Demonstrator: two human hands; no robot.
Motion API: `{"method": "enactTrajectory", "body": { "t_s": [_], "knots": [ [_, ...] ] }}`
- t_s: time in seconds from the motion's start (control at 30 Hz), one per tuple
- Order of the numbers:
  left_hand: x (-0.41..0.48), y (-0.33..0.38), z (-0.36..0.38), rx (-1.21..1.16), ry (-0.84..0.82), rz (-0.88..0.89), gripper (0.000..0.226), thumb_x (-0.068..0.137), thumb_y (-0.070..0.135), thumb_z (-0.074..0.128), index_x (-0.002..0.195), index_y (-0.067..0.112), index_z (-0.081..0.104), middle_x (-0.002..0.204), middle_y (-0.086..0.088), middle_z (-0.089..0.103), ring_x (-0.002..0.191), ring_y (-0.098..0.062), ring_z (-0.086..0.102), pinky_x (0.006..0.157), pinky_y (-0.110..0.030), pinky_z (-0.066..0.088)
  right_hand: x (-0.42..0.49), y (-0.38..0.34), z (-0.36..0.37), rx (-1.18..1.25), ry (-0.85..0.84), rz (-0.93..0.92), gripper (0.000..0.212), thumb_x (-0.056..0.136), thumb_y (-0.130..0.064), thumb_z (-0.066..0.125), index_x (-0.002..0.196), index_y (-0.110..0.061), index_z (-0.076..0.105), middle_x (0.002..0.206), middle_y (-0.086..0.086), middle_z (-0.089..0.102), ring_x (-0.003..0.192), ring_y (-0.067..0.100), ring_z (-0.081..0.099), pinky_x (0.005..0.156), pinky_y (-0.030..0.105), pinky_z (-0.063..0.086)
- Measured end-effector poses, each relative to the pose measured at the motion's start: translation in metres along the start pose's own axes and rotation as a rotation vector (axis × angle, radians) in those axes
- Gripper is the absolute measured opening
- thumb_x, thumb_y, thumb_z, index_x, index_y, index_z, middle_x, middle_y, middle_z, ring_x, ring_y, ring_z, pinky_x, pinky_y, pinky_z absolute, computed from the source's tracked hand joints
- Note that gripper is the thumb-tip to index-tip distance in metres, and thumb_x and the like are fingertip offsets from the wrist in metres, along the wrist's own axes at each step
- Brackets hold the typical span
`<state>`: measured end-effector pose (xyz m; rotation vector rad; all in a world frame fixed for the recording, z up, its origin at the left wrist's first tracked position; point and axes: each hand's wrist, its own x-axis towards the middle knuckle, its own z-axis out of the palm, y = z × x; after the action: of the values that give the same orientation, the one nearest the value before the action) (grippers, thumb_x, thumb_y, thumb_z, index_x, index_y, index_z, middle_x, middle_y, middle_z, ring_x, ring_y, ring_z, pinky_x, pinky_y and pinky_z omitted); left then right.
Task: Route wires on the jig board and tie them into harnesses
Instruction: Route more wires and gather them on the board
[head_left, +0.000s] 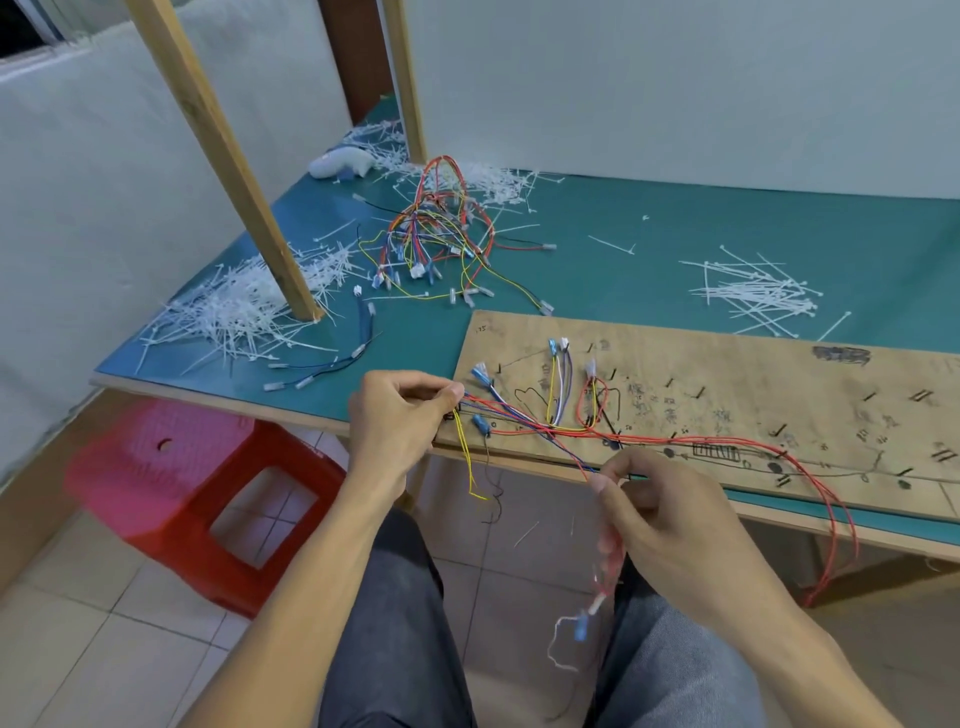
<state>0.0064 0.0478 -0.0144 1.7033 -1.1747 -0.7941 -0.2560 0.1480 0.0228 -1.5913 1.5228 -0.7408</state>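
**Two hands pinch one wire bundle at the jig board's left corner**

Two hands work here, over one jig board (727, 374) lying on the teal desk (623, 234). The left hand (400, 415) has its fingers (452, 397) curled in. Its thumb and forefinger are pinched together on the wire bundle (524, 421) just off the board's left corner. The right hand (670, 525) is lower and nearer the lap. Its fingers (605, 480) are also curled, with the thumb tip pressed against the forefinger on the same bundle's red and blue strands at the board's near edge. Neither hand's fingers are spread.

Between the two sets of fingers the bundle crosses the board's near left part. Below the left fingers one yellow wire (464, 452) and one black wire (488, 457) hang loose. Below the right fingers a blurred tail of red wire drops past the knees. At its end are one blue terminal (580, 629) and one thin white lead (558, 644). To the right of the right fingers, a red wire loop (852, 530) leaves the board and sags below the desk edge.

Beyond the left fingers, further up the desk, lies one harness tangle (436, 234). There are three heaps of white cable ties:

- the left heap (244, 312) is round the foot of the nearer wooden post (223, 145)
- the back heap (488, 176) is behind the tangle, by the farther wooden post (410, 78)
- the right heap (753, 291) is well beyond the right fingers

One red stool (208, 493) stands on the floor, left of the left forearm.
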Motion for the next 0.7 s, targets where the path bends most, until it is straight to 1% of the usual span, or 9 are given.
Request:
{"method": "enactTrajectory", "body": {
  "t_s": [0.1,0.17,0.2,0.3,0.4,0.47,0.6,0.63,0.7],
  "knots": [
    [0.002,-0.003,-0.001,-0.09,-0.023,-0.037,0.006,0.082,0.028,0.091,0.083,0.028,0.085,0.077,0.008,0.08,0.066,-0.009,0.07,0.057,-0.029,0.052,-0.001,0.0,0.0,0.003,0.103,-0.05,0.022,0.106,-0.029,0.06,0.084,-0.024,0.059,0.057,0.003,0.068,0.047,0.021,0.068,0.046,0.032,0.051],
    [0.001,-0.004,-0.001,-0.052,-0.011,-0.012,0.007,0.08,0.029,0.092,0.083,0.029,0.086,0.077,0.011,0.079,0.077,-0.008,0.075,0.071,-0.032,0.058,-0.002,0.001,0.001,0.03,0.138,-0.047,0.022,0.105,-0.03,0.062,0.085,-0.024,0.06,0.056,0.004,0.066,0.044,0.021,0.066,0.04,0.022,0.047],
    [0.0,-0.005,-0.001,-0.04,0.003,-0.004,0.009,0.079,0.028,0.093,0.083,0.03,0.085,0.076,0.012,0.079,0.076,-0.007,0.075,0.074,-0.032,0.058,-0.002,0.002,0.001,0.019,0.153,-0.049,0.022,0.105,-0.03,0.062,0.084,-0.025,0.06,0.055,0.003,0.065,0.043,0.019,0.065,0.041,0.019,0.046],
    [0.0,-0.007,-0.001,-0.093,0.023,-0.033,0.017,0.073,0.028,0.097,0.084,0.027,0.083,0.073,0.005,0.077,0.07,-0.013,0.071,0.073,-0.036,0.058,-0.003,0.007,0.002,-0.054,0.166,-0.059,0.023,0.105,-0.029,0.064,0.083,-0.026,0.061,0.055,-0.001,0.066,0.042,0.014,0.064,0.046,0.019,0.047],
    [-0.001,-0.007,-0.002,-0.079,0.022,-0.012,0.015,0.074,0.03,0.097,0.076,0.027,0.082,0.07,0.002,0.077,0.071,-0.019,0.075,0.072,-0.041,0.062,-0.006,0.012,0.002,-0.141,0.185,-0.049,0.022,0.104,-0.032,0.064,0.083,-0.03,0.06,0.056,-0.008,0.067,0.042,0.007,0.064,0.054,0.034,0.054],
    [-0.002,-0.007,0.0,-0.035,0.034,0.02,0.014,0.076,0.031,0.095,0.073,0.029,0.081,0.066,0.005,0.075,0.068,-0.013,0.072,0.069,-0.038,0.061,-0.009,0.016,0.0,-0.222,0.184,-0.043,0.022,0.103,-0.038,0.063,0.082,-0.033,0.058,0.054,-0.013,0.066,0.045,0.003,0.064,0.06,0.039,0.056],
    [0.001,-0.009,0.004,0.021,0.036,0.05,0.018,0.08,0.027,0.092,0.07,0.028,0.078,0.063,0.008,0.071,0.058,-0.001,0.061,0.063,-0.03,0.053,-0.021,0.015,0.002,-0.397,0.138,0.029,0.027,0.1,-0.058,0.051,0.086,-0.036,0.056,0.063,-0.025,0.067,0.062,0.004,0.066,0.069,0.035,0.055],
    [0.002,-0.009,0.005,0.036,0.035,0.057,0.018,0.08,0.025,0.092,0.069,0.026,0.077,0.063,0.009,0.071,0.057,0.0,0.06,0.061,-0.029,0.052,-0.024,0.014,0.003,-0.466,0.13,0.043,0.028,0.1,-0.062,0.046,0.09,-0.036,0.053,0.064,-0.027,0.067,0.068,0.005,0.066,0.069,0.034,0.053],
    [0.003,-0.01,0.008,0.061,0.036,0.069,0.018,0.08,0.025,0.091,0.069,0.025,0.077,0.063,0.01,0.071,0.056,0.001,0.06,0.059,-0.027,0.049,-0.029,0.011,0.002,-0.59,0.144,0.062,0.033,0.102,-0.066,0.034,0.094,-0.035,0.044,0.066,-0.02,0.064,0.074,0.013,0.06,0.062,0.035,0.043]
  ]
}}
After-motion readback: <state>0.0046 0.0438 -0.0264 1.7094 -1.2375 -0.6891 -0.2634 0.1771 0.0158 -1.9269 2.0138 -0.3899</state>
